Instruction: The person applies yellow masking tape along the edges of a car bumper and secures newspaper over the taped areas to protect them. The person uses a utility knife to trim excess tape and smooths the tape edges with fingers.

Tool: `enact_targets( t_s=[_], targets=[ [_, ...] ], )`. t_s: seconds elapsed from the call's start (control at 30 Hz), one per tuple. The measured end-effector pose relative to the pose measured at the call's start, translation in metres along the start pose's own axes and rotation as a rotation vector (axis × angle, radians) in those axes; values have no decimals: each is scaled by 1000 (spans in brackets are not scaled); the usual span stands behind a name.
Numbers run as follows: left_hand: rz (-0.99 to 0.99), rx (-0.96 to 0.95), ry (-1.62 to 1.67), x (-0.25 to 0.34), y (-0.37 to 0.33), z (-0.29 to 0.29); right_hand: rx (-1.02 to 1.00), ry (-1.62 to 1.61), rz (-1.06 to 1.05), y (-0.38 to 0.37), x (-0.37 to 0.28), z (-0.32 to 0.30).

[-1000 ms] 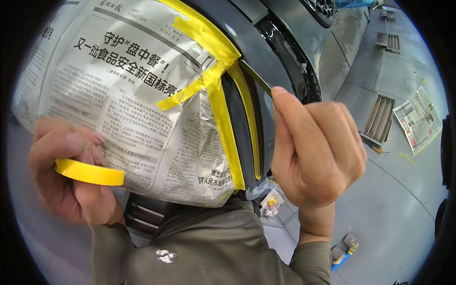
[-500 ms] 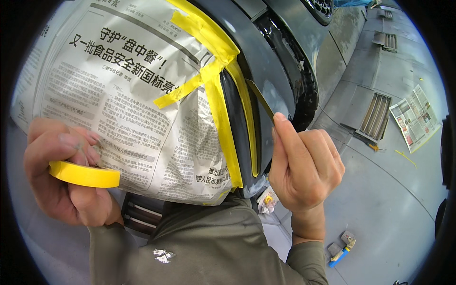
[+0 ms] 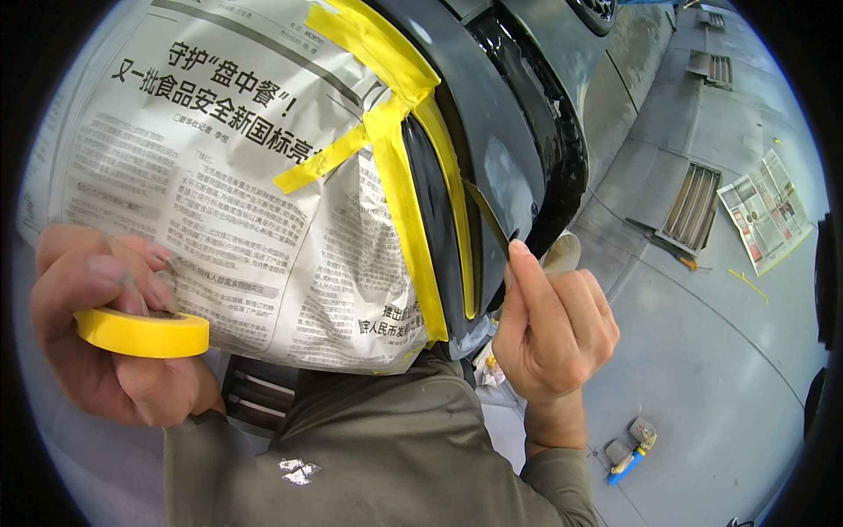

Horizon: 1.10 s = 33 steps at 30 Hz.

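My left hand (image 3: pixel 123 351) is closed round a roll of yellow masking tape (image 3: pixel 145 335), with the fingers hooked through its ring. It hovers before the lower left of a newspaper sheet (image 3: pixel 228 220) covering part of a car. Yellow tape (image 3: pixel 408 211) holds the sheet's right edge, and a loose-looking tape end sticks out over the print. In a pinch, my right hand (image 3: pixel 558 321) grips a thin flat strip (image 3: pixel 488 212), dark with a yellowish edge; its exact kind is unclear. The strip's far end lies at the curved yellow tape line (image 3: pixel 458 202) on the dark car panel (image 3: pixel 492 132).
Right of the panel is a glossy black trim opening (image 3: pixel 536 97). On the grey floor lie a newspaper sheet (image 3: pixel 766 211), a slatted grate (image 3: pixel 694 211), a yellow tape scrap (image 3: pixel 748 285) and a blue-handled tool (image 3: pixel 626 467). Another slatted grate (image 3: pixel 257 395) shows below the covered part.
The strip in my right hand has moved down along the panel, its far end lower than before. My left hand with the tape roll has shifted slightly left and down.
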<state>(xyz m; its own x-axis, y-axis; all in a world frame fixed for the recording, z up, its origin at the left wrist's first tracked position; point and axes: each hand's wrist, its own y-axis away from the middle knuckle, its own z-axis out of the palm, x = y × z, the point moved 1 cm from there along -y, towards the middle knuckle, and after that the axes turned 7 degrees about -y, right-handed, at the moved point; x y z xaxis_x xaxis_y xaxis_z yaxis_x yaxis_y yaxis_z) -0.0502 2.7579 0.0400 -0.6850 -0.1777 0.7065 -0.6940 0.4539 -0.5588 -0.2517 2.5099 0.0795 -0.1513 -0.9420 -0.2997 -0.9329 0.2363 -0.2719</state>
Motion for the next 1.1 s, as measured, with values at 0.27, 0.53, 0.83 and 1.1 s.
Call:
enact_targets(
  t_s=[0.27, 0.53, 0.83, 1.1],
  targets=[
    [37, -78, 20, -3, -1, -8, 20, -7, 28, 23, -1, 4],
    [38, -62, 37, -3, 0, -6, 99, -14, -39, 6, -3, 0],
    [35, -32, 30, -3, -1, -3, 120, 33, -100, -14, -6, 19],
    [50, -45, 35, -3, -1, -3, -23, 60, -98, -8, -12, 11]
  ],
)
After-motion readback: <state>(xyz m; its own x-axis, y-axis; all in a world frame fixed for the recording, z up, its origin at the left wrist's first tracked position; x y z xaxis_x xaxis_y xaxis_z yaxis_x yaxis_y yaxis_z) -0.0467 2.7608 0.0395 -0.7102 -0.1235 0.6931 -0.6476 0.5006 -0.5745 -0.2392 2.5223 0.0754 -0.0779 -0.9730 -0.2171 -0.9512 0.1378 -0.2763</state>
